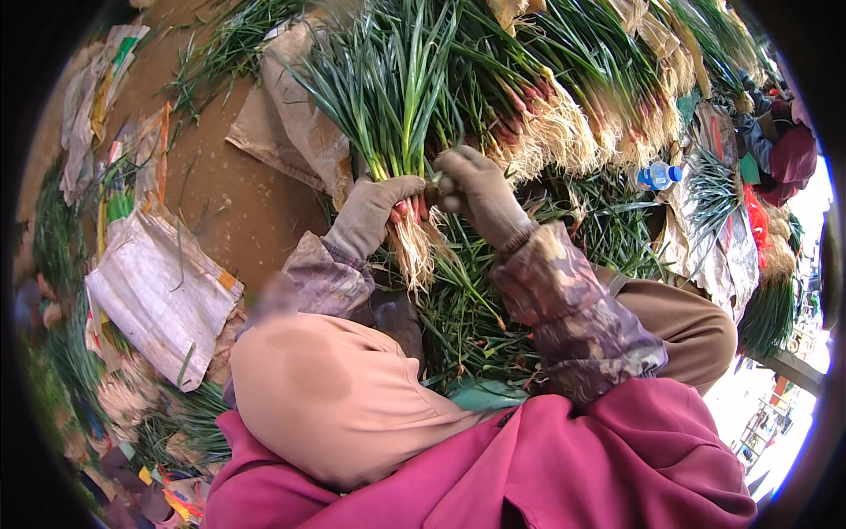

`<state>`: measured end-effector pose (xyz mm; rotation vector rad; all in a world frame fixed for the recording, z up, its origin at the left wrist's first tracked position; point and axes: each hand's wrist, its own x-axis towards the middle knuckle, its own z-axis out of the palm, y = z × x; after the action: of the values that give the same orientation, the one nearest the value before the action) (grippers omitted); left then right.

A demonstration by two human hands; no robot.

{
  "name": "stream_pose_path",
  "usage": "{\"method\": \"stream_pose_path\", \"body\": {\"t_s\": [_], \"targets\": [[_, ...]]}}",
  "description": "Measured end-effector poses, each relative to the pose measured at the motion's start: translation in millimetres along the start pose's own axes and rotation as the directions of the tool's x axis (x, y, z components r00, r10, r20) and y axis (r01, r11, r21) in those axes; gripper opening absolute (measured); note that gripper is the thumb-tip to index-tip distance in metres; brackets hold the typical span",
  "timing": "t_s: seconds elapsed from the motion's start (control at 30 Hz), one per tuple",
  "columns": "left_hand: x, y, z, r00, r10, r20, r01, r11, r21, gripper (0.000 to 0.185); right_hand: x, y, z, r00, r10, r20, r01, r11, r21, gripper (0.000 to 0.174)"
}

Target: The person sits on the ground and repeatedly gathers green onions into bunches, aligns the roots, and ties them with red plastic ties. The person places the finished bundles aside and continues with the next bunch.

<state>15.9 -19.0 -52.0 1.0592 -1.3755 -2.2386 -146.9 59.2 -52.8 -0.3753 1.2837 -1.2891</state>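
Observation:
My left hand (pixel 375 210), in a knitted work glove, is closed round a bunch of spring onions (pixel 408 142) just above its reddish bulbs and pale roots. The green leaves point away from me. Beside it, at the right edge of the bunch, my gloved right hand (pixel 474 188) has its fingers curled; whether something thin is pinched in them is too blurred to tell. Further bunches of spring onions (pixel 552 132) lie in a row beyond my right hand, roots towards me. Loose green leaves (pixel 472 317) cover the ground beneath my hands.
A plastic bottle with a blue cap (pixel 655 176) lies beside the row's roots. Woven sacks lie at the left (pixel 165 291), behind the bunch (pixel 297 106) and at the right (pixel 720 258). Muddy brown ground (pixel 225 192) shows at the left. Another person (pixel 786 149) sits at the far right.

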Motion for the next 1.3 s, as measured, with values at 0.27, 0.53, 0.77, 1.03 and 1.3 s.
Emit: {"method": "stream_pose_path", "body": {"t_s": [0.27,0.53,0.77,1.03,1.3], "targets": [[10,-3,-19,0.984,0.032,0.174,0.057,0.875,-0.481,0.03,-30,-13,-38,0.942,0.313,0.125,0.004,0.362,-0.932,0.045],[17,-7,-12,0.994,-0.092,0.058,0.105,0.951,-0.291,0.026,5,10,-10,0.99,-0.134,0.033,0.057,0.185,-0.981,0.031],[17,-9,-14,0.989,-0.106,0.107,0.13,0.959,-0.252,0.029,-18,-23,-8,0.992,0.066,0.104,0.025,0.717,-0.697,0.043],[11,-10,-9,0.984,-0.152,0.097,0.176,0.933,-0.313,0.022,24,19,-2,0.899,-0.437,0.019,0.293,0.568,-0.769,0.024],[4,-13,-16,0.991,-0.081,0.109,0.124,0.867,-0.483,0.04,-4,1,-39,0.926,-0.108,-0.361,-0.142,0.787,-0.6,0.038]]}}
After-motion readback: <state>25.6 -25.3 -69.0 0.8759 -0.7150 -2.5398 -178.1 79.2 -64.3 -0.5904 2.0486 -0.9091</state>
